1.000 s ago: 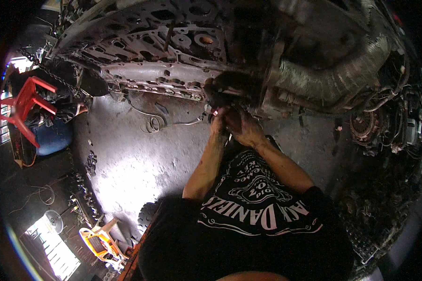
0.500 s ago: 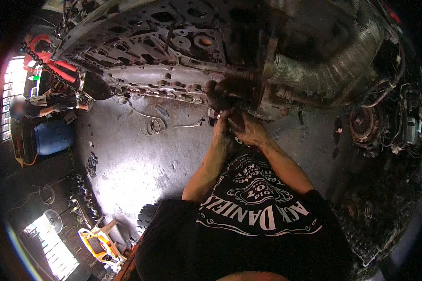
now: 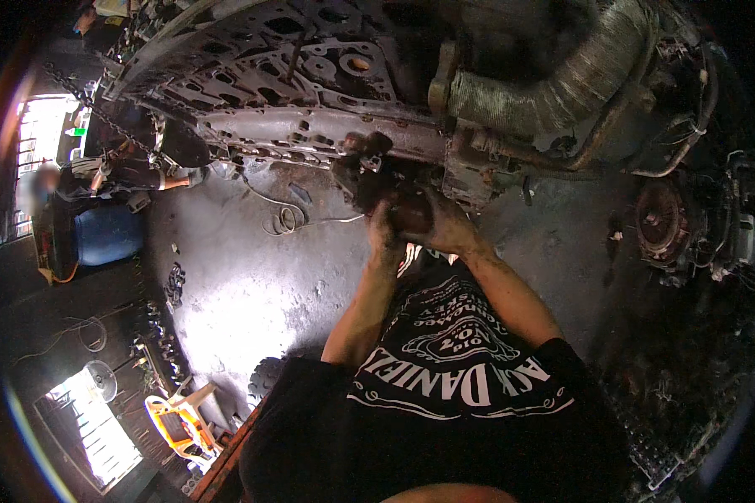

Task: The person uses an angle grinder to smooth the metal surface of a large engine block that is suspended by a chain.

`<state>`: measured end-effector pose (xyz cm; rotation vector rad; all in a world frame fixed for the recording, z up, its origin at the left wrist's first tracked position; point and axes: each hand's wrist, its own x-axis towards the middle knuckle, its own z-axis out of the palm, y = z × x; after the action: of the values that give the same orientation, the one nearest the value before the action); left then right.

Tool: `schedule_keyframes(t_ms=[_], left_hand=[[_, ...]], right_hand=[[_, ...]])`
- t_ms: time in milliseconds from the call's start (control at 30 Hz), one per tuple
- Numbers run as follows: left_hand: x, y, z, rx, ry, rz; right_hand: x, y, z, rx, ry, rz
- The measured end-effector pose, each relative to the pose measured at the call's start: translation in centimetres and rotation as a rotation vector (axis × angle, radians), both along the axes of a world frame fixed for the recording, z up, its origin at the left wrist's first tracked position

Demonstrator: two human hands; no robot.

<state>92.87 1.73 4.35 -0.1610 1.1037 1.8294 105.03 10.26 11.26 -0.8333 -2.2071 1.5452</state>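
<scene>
Both my hands grip a heavy, dark, rusty cast engine part close to my shirt front. My left hand is wrapped round its left side, and my right hand clasps the right side. A rounded brown face of the part shows between them. Its far end is dark and lies just in front of the engine's side; whether it touches is not clear. Beyond it stretches the big greasy engine with its holed flat face. At right of the engine is a thick pipe with a woven wrap.
A coiled pale hose lies on the grey floor. At left are a blue drum, a hanging chain and another person. An orange and white chair stands lower left. A round clutch-like part sits at right.
The rusty part has turned, so its rounded brown face shows more between my hands. My hands have come slightly left with it. The whole view has shifted a little too.
</scene>
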Motion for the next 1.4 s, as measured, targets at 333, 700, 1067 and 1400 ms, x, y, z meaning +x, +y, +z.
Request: schedule_keyframes(t_ms=[333,700,1067,1400], left_hand=[[1.2,1.0,-2.3,-0.068,-0.062,0.020],[1.4,4.6,-6.3,-0.073,0.112,0.010],[1.6,4.6,-5.1,-0.313,0.180,-0.032],[4.7,-2.9,-2.1,-0.053,0.169,0.110]], right_hand=[[0.9,0.9,-3.6,-0.100,0.072,0.083],[0.5,2.1,-11.7,0.134,-0.213,0.049],[0.9,2.9,-7.6,0.010,-0.395,0.115],[2.6,-2.3,-3.8,-0.064,0.049,0.108]])
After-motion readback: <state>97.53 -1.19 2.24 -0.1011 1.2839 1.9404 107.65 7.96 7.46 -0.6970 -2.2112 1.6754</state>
